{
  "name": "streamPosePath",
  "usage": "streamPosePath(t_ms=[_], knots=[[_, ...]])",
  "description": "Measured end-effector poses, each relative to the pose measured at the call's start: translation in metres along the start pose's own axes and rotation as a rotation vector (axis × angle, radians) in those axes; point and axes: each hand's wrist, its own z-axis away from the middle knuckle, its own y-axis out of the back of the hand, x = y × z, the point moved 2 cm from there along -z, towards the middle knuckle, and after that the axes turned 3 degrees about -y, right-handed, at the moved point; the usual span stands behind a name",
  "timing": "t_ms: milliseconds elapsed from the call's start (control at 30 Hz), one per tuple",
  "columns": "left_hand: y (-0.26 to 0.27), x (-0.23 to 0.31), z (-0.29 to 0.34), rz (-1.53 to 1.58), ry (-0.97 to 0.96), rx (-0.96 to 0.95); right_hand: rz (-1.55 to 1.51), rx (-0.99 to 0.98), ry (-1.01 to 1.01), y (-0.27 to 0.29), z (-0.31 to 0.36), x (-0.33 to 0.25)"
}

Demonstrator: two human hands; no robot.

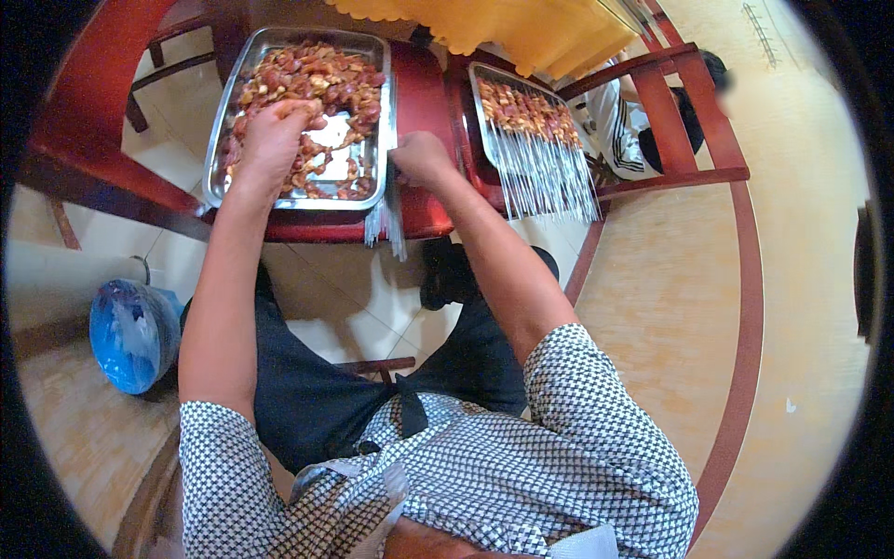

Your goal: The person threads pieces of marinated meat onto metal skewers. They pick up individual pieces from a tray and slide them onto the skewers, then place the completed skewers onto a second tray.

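Observation:
My left hand reaches into a metal tray of marinated meat chunks. Its fingers are pinched together at the meat, with a reddish piece at the fingertips. Beside the tray's right rim, my right hand is closed in a fist. What it grips, if anything, is hidden. A bundle of thin skewers lies along that same rim, just left of and below the fist, its ends poking over the front of the red seat. Bare shiny metal shows in the middle of the tray.
To the right, a second metal tray holds several loaded meat skewers, their bare ends hanging over its front. A yellow cloth hangs behind. A red wooden chair and a seated person are at right. A blue-lined bin stands left.

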Motion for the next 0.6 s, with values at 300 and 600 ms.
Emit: streamPosePath(t_ms=[300,600], knots=[[0.004,-0.003,0.000,-0.011,0.021,-0.054,-0.163,-0.082,0.079,0.007,0.007,0.003],[-0.004,-0.004,0.001,0.002,0.057,-0.026,-0.668,-0.053,-0.022,0.019,0.041,0.010]])
